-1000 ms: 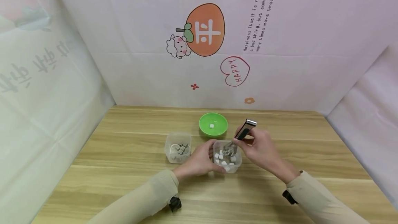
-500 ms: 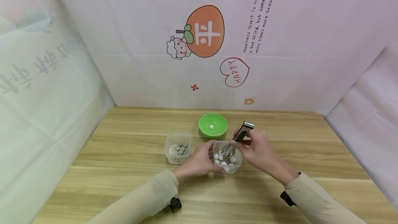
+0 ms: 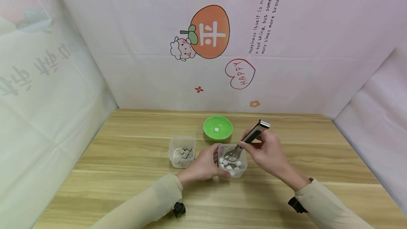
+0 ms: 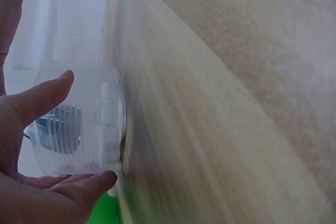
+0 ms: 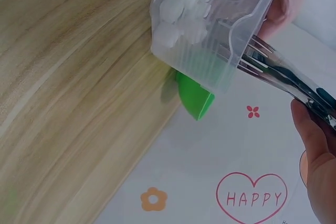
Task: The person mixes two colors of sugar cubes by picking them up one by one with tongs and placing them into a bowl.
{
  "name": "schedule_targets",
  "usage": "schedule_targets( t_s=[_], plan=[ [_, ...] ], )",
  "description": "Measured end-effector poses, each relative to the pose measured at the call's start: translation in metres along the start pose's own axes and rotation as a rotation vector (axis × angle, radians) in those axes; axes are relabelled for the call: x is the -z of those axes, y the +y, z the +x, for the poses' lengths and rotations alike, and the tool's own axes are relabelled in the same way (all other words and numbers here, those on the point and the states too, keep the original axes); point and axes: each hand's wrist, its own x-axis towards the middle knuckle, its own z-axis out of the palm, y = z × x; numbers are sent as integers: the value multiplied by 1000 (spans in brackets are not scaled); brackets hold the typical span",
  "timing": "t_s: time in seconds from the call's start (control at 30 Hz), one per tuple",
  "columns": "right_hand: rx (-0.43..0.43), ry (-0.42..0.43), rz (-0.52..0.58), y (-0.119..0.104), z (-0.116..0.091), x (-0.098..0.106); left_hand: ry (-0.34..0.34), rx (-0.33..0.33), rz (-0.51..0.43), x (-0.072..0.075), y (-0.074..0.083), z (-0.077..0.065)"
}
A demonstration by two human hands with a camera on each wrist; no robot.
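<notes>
My left hand (image 3: 205, 163) grips a clear plastic container (image 3: 243, 167) between thumb and fingers from its left side. Inside it lie several white cubes (image 3: 238, 164). My right hand (image 3: 267, 151) holds a pair of metal tongs (image 3: 252, 134) with dark grip panels, tilted so that the slotted heads reach into the container. In the right wrist view, the two arms of the tongs (image 5: 275, 72) enter over the container's rim, above the white cubes (image 5: 171, 9). Whether the heads pinch a cube is hard to see through the cloudy wall.
Behind the container stands a green bowl (image 3: 224, 134) with one white cube (image 3: 216, 129) in it. A second clear container (image 3: 173, 147), holding several grey cubes (image 3: 185, 153), is left of my left hand. A printed cloth wall (image 3: 152, 80) rises behind the wooden table (image 3: 127, 172).
The tongs have tilted more, their handle end swinging right and their heads shifting slightly left inside the container. My left hand and the container have stayed put.
</notes>
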Motion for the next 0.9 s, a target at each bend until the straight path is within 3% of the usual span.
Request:
schedule_targets(
  t_s=[0.43,0.9],
  plan=[
    [-116,-43,30,6,-8,-1,-3,-3,-1,0,-1,0],
    [-89,-39,13,6,-2,1,-4,5,22,0,0,0]
  ],
)
